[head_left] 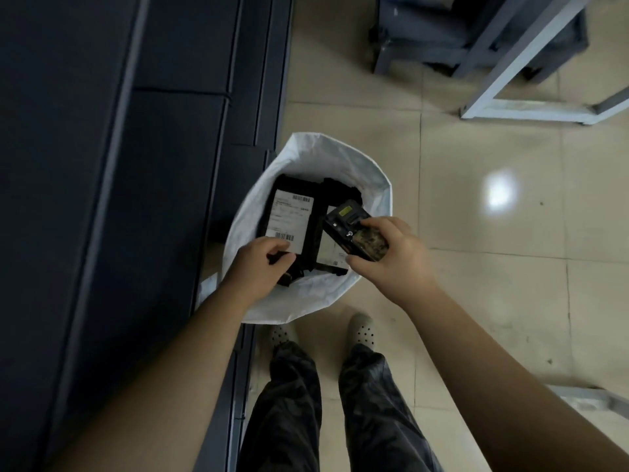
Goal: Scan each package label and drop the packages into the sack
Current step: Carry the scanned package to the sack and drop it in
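Note:
An open white sack [343, 158] stands on the floor in front of my feet. Over its mouth my left hand [260, 267] pinches the near edge of a black package [289, 219] with a white barcode label facing up. My right hand [388, 257] grips a black handheld scanner [354, 233], held over the sack's right side with its head pointing away from me. Under the scanner another black package with a white label [332, 250] lies inside the sack, partly hidden.
A long dark conveyor table [102, 165] runs along the left, its edge touching the sack. Pale floor tiles [493, 267] stretch to the right. A grey metal frame [531, 80] and a dark cart base [425, 39] stand at the top right.

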`<state>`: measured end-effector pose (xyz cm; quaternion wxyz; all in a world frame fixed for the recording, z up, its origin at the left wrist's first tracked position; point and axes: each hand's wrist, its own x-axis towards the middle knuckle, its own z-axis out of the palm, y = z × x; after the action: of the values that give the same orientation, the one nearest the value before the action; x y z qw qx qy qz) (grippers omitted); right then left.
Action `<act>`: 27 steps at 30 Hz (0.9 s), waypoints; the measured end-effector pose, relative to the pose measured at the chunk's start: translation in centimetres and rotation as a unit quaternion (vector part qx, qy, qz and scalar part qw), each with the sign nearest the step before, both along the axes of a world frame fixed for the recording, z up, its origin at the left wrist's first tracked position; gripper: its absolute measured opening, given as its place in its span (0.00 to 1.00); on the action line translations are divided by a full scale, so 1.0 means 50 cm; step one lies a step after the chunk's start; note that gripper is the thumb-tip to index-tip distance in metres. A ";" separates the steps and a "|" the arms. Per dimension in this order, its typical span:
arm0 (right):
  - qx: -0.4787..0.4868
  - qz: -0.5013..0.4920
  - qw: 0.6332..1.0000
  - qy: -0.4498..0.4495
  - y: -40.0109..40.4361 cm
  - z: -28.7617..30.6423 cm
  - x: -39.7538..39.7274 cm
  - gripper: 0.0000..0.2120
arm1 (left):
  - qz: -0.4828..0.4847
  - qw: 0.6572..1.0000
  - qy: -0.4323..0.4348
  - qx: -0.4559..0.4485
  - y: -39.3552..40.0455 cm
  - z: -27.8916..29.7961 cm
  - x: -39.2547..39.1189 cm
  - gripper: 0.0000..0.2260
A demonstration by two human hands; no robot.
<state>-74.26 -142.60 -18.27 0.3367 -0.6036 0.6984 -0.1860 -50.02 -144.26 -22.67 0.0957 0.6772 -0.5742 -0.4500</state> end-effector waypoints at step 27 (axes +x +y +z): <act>-0.233 0.361 0.878 -0.213 0.183 0.683 0.155 0.26 | 0.335 0.847 -0.140 -0.389 0.575 0.800 -0.012 0.17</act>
<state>-66.52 -133.45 15.87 0.3704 -0.8205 0.2802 -0.3334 -50.60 -115.49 17.34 0.4151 0.7914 -0.4476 -0.0307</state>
